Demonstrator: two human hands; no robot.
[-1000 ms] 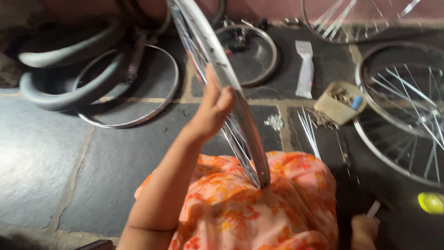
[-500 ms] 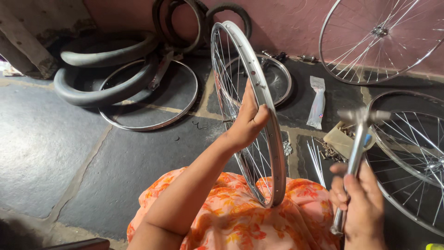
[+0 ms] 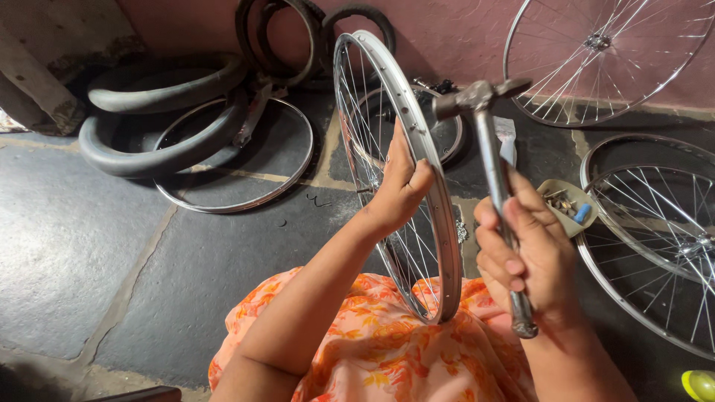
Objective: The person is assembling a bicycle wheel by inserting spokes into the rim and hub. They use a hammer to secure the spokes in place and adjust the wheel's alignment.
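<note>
Standing upright on the person's lap, a silver spoked rim (image 3: pixel 417 171) rests its lower edge on orange flowered cloth (image 3: pixel 387 350) and tilts slightly away from the camera. The left hand (image 3: pixel 398 190) grips the rim's outer band about halfway up, thumb on the near side and fingers (image 3: pixel 393 156) wrapped over the far side, closed firmly on the metal. The right hand (image 3: pixel 525 257) is closed around the metal handle of a hammer (image 3: pixel 491 156), all fingers curled tight, thumb along the shaft. The hammer stands nearly upright just right of the rim, its head level with the rim's upper part and pointing left toward it, apart from the metal.

On the dark stone floor (image 3: pixel 112 246) behind the rim lie 2 black tyres (image 3: pixel 160 112) stacked loosely at the left, with a bare rim (image 3: pixel 246 160) lying flat beside and partly under them. More tyres (image 3: pixel 313 37) lean against the pink wall (image 3: pixel 447 30). A second flat wheel (image 3: pixel 447 126) shows behind the held rim, mostly hidden by it. At the upper right a spoked wheel (image 3: pixel 603 59) leans on the wall, and another wheel (image 3: pixel 655 231) lies flat on the floor at the right edge. Between that wheel and the hammer hand sits a small tray (image 3: pixel 570 208) of little parts, partly hidden by the fingers. A yellow-green object (image 3: pixel 698 385) shows at the lower right corner, too cut off to identify.
</note>
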